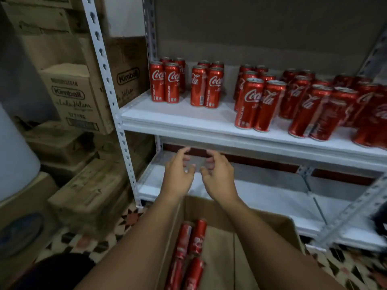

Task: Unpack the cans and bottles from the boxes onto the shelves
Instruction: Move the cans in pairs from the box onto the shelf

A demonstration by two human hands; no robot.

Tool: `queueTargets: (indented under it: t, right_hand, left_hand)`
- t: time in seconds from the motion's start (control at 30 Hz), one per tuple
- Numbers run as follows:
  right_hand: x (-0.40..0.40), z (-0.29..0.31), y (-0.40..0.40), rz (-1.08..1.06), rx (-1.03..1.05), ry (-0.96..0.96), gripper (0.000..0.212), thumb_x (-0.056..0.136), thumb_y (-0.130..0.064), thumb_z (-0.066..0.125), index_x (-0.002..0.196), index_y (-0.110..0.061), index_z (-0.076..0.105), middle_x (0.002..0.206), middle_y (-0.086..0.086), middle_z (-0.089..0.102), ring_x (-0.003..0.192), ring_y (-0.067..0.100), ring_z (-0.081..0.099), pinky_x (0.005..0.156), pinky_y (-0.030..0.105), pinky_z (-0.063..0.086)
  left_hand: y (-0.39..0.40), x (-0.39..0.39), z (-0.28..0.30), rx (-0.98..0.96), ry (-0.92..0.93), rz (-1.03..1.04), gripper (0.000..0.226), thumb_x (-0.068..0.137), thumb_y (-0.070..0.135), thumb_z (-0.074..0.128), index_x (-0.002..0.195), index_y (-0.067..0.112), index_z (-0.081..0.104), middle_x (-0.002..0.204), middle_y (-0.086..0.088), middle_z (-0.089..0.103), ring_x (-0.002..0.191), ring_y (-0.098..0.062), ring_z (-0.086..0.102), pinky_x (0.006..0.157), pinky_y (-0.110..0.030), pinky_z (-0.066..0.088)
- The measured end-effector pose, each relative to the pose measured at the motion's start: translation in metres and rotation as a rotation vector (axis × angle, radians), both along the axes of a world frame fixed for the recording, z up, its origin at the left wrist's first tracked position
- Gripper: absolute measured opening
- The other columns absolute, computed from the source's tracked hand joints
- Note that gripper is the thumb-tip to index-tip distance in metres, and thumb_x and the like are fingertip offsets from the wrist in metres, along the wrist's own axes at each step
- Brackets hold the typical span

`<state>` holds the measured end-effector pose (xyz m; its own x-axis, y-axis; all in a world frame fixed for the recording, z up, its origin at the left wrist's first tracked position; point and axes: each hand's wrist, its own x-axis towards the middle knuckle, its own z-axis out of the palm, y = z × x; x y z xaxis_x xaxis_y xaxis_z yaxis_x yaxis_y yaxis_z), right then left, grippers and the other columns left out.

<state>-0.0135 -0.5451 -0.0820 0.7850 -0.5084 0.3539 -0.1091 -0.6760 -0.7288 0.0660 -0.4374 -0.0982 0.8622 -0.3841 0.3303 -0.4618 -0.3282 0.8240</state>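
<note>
Several tall red cola cans point(206, 86) stand in small groups on the white upper shelf point(180, 119). An open cardboard box point(222, 243) sits on the floor below me, with a few red cans point(190, 243) lying along its left side. My left hand point(178, 172) and my right hand point(217, 170) hover side by side above the box's far edge, in front of the lower shelf point(261, 197). Both hands have loosely curled fingers and hold nothing.
Stacked brown cartons point(73, 97) fill the space left of the white perforated upright point(113, 97). A white rounded container point(14, 155) is at the far left. Patterned floor tiles point(129, 218) show around the box. The lower shelf's metal brace point(314, 197) crosses at right.
</note>
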Motion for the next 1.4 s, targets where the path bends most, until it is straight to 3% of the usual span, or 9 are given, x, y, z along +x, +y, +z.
queueTargets:
  t: [0.13,0.27,0.37,0.53,0.77,1.0,1.07,1.17,1.4]
  right_hand:
    - [-0.047,-0.047,0.006,-0.050,0.096,0.155,0.046,0.095,-0.011,0.062,0.140,-0.015,0.051,0.117,0.002,0.058,0.099,0.015,0.057,0.092,0.027,0.048]
    - [-0.073,-0.103,0.011,-0.094,0.171,0.253,0.042,0.092,-0.009,0.063,0.134,-0.011,0.057,0.101,0.004,0.064,0.097,0.022,0.062,0.095,0.040,0.052]
    - [-0.089,-0.147,0.018,-0.105,0.229,0.386,0.037,0.094,-0.011,0.065,0.130,-0.007,0.058,0.081,-0.009,0.058,0.088,0.017,0.062,0.085,0.028,0.050]
    - [-0.106,-0.222,0.036,-0.111,0.406,0.626,0.039,0.093,-0.019,0.068,0.128,-0.007,0.056,0.106,0.013,0.071,0.095,0.023,0.068,0.076,0.027,0.050]
    - [-0.109,-0.298,0.062,-0.093,0.681,0.882,0.052,0.089,-0.032,0.075,0.131,-0.011,0.055,0.127,0.007,0.064,0.115,0.025,0.062,0.094,0.029,0.046]
    - [-0.092,-0.333,0.065,-0.200,0.890,0.870,0.067,0.088,-0.028,0.077,0.142,-0.008,0.043,0.137,0.012,0.058,0.125,0.031,0.058,0.103,0.038,0.045]
    - [-0.092,-0.344,0.067,-0.228,0.912,0.863,0.075,0.084,-0.029,0.080,0.144,-0.009,0.039,0.140,0.013,0.056,0.125,0.032,0.058,0.105,0.041,0.046]
    - [-0.094,-0.352,0.067,-0.255,0.915,0.850,0.086,0.077,-0.032,0.086,0.145,-0.010,0.037,0.139,0.013,0.056,0.123,0.033,0.058,0.102,0.043,0.047]
    - [-0.099,-0.354,0.052,-0.173,0.881,0.904,0.078,0.085,-0.021,0.079,0.148,-0.008,0.034,0.146,0.014,0.050,0.133,0.032,0.052,0.110,0.044,0.040]
  left_hand:
    - [0.014,-0.049,-0.064,0.119,0.179,0.028,0.047,0.095,0.011,0.066,0.139,0.025,0.055,0.112,0.003,0.064,0.100,-0.015,0.061,0.091,-0.033,0.053]
    - [0.025,-0.075,-0.128,0.232,0.398,0.019,0.046,0.092,0.011,0.068,0.125,0.041,0.057,0.111,0.008,0.070,0.105,-0.017,0.067,0.093,-0.033,0.054]
    - [0.035,-0.098,-0.166,0.373,0.519,0.037,0.034,0.091,0.013,0.070,0.124,0.020,0.063,0.115,-0.003,0.071,0.103,-0.022,0.066,0.091,-0.033,0.051]
    - [0.048,-0.119,-0.233,0.549,0.732,0.131,0.034,0.094,0.040,0.070,0.111,0.011,0.070,0.108,-0.008,0.074,0.091,-0.025,0.071,0.085,-0.037,0.058]
    - [0.049,-0.118,-0.287,0.759,0.820,0.143,0.042,0.096,0.021,0.069,0.134,0.006,0.058,0.128,-0.015,0.067,0.117,-0.030,0.065,0.099,-0.040,0.052]
    - [0.042,-0.113,-0.315,0.902,0.723,0.137,0.048,0.095,0.026,0.071,0.137,0.006,0.056,0.134,-0.015,0.063,0.123,-0.030,0.063,0.105,-0.040,0.051]
    - [0.039,-0.113,-0.321,0.920,0.734,0.126,0.057,0.095,0.025,0.070,0.145,0.007,0.048,0.136,-0.017,0.061,0.124,-0.032,0.061,0.106,-0.042,0.050]
    - [0.039,-0.118,-0.328,0.904,0.790,0.083,0.086,0.095,0.028,0.069,0.161,0.019,0.014,0.147,-0.019,0.048,0.133,-0.035,0.052,0.110,-0.050,0.045]
    - [0.047,-0.117,-0.339,0.839,1.000,-0.109,0.103,0.102,0.036,0.058,0.155,0.031,-0.031,0.164,-0.019,0.017,0.145,-0.037,0.033,0.119,-0.056,0.032]
